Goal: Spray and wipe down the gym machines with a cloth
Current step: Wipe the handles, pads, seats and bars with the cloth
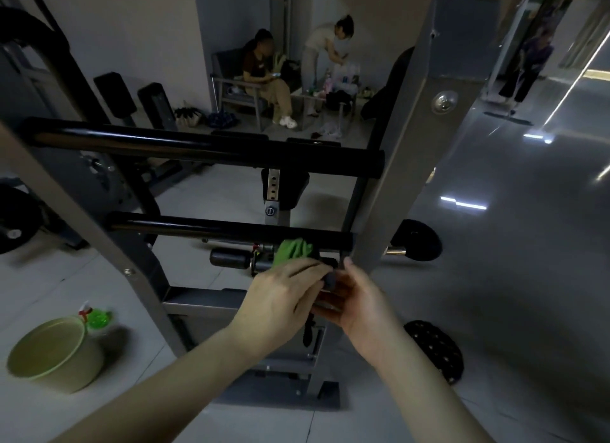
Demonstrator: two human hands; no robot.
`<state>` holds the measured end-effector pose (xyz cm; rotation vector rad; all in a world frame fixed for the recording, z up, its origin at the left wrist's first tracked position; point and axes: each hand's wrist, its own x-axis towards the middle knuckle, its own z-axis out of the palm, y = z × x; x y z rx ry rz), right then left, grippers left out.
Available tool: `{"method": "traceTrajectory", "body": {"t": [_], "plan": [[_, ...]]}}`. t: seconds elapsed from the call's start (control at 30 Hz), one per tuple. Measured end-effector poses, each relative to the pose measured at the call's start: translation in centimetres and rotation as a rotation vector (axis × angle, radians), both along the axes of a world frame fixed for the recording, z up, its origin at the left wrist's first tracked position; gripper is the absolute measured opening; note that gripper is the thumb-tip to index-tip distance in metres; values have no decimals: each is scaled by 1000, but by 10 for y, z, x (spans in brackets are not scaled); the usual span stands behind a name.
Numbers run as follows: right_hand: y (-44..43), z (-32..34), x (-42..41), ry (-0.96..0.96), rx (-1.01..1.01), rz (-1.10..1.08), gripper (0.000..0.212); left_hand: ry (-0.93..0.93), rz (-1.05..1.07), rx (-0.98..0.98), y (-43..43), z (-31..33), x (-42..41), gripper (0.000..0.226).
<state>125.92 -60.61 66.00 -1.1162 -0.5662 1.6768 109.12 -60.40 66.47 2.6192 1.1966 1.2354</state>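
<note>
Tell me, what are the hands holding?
The left hand grips the green cloth by its lower end, the rest sticking up. The right hand seems to hold a dark knob on the machine.

We see only the top of the crumpled green cloth (293,248); the rest sits inside the left hand (284,297), fingertips hidden too. Right hand (358,299): fingers go under a dark machine part, so we can't tell its grip. Green spray bottle (96,317) is blurred, btm half behind the pale green round bowl (66,373). Black weight plate (13,221) is cut off at the left edge.
</note>
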Motion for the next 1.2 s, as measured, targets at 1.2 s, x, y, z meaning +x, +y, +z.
{"method": "traceTrajectory", "body": {"t": [1.2], "plan": [[43, 9, -71, 191, -89, -502, 44, 77, 388, -53, 32, 29, -72, 31]]}}
